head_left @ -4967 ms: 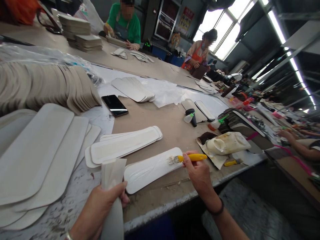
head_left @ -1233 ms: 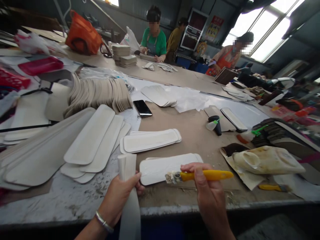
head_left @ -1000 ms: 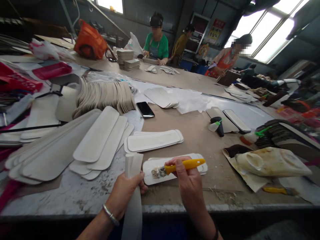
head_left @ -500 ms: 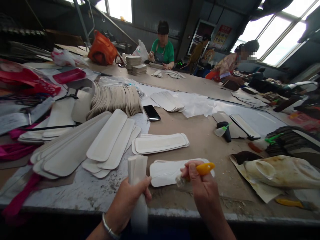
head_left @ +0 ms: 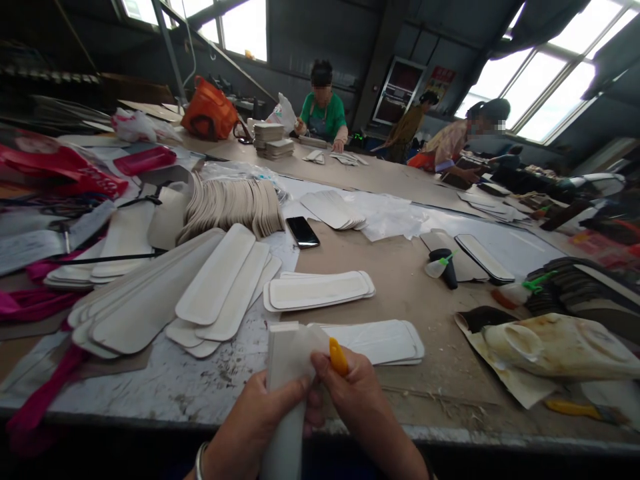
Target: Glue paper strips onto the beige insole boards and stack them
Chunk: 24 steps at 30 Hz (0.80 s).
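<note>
My left hand (head_left: 250, 417) is closed around a bundle of pale strips (head_left: 286, 357) standing upright at the table's front edge. My right hand (head_left: 357, 390) meets it and keeps a yellow-handled brush (head_left: 339, 357) in its grip; the bristles are hidden. Its thumb and fingers also pinch the corner of one strip fanned out from the bundle. Just behind the hands lies a small pile of white rounded panels (head_left: 377, 340). Farther back is a second pile of panels (head_left: 320, 292).
Fanned panels (head_left: 215, 280) and a long row of beige pieces (head_left: 233, 207) fill the left. A phone (head_left: 303, 232) lies mid-table. To the right are a glue bottle (head_left: 437, 267), a stained plastic container (head_left: 560, 347) and another yellow brush (head_left: 573, 407). A co-worker (head_left: 323, 113) sits opposite.
My right hand has moved left from above the near panel pile to the bundle, turning the brush handle upward, and now pinches a strip's corner. My left hand still grips the bundle.
</note>
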Tool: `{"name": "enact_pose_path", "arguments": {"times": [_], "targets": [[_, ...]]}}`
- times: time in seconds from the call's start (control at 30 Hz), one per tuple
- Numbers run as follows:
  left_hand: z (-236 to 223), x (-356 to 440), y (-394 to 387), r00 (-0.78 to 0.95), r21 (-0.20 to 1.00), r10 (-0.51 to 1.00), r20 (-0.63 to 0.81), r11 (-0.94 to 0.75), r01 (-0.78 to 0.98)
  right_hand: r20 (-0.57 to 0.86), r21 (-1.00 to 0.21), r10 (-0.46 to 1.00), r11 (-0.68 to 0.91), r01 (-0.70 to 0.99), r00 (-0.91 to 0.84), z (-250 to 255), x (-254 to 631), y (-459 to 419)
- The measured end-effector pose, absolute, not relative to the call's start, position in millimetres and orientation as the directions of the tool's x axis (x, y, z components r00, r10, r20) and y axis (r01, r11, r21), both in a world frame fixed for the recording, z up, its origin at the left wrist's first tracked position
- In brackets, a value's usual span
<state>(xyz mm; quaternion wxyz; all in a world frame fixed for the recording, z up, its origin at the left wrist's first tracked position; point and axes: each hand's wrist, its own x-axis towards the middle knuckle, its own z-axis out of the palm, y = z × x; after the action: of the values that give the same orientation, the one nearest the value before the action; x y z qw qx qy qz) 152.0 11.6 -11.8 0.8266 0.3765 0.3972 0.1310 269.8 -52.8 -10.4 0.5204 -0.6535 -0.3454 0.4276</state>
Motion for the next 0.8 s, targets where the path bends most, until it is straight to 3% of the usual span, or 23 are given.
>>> {"name": "enact_pose_path", "arguments": {"times": [0.13, 0.23, 0.47, 0.57, 0.63, 0.7, 0.8], "targets": [[-14.2, 157.0, 8.5, 0.596, 0.694, 0.587, -0.548, 0.717, -0.067, -0.099, -0.976, 0.848, -0.184, 0.113, 0.521, -18.8, 269.5, -52.8], [-15.9, 159.4, 2.7, 0.539, 0.676, 0.604, -0.587, 0.732, -0.084, -0.033, -0.964, 0.789, -0.187, 0.189, 0.613, -26.4, 275.9, -52.6], [-33.7, 151.0, -15.1, 0.581, 0.636, 0.516, -0.629, 0.772, 0.002, -0.285, -0.941, 0.665, -0.056, -0.335, 0.69, -11.6, 302.5, -63.8], [-35.2, 142.1, -6.8, 0.561, 0.639, 0.515, -0.648, 0.768, 0.034, -0.305, -0.926, 0.719, -0.071, -0.37, 0.625, 7.7, 322.1, -74.1], [-31.9, 139.6, 5.9, 0.495, 0.676, 0.571, -0.655, 0.736, 0.046, -0.315, -0.947, 0.785, -0.226, -0.226, 0.534, 17.0, 338.3, -78.5], [-28.1, 142.3, 19.5, 0.428, 0.701, 0.615, -0.662, 0.711, 0.063, -0.328, -0.922, 0.851, -0.382, 0.054, 0.41, 20.3, 352.4, -76.8], [-26.5, 153.6, 33.9, 0.404, 0.701, 0.612, -0.68, 0.703, 0.116, -0.348, -0.804, 0.911, -0.412, 0.43, 0.223, 15.7, 362.1, -60.1]]}}
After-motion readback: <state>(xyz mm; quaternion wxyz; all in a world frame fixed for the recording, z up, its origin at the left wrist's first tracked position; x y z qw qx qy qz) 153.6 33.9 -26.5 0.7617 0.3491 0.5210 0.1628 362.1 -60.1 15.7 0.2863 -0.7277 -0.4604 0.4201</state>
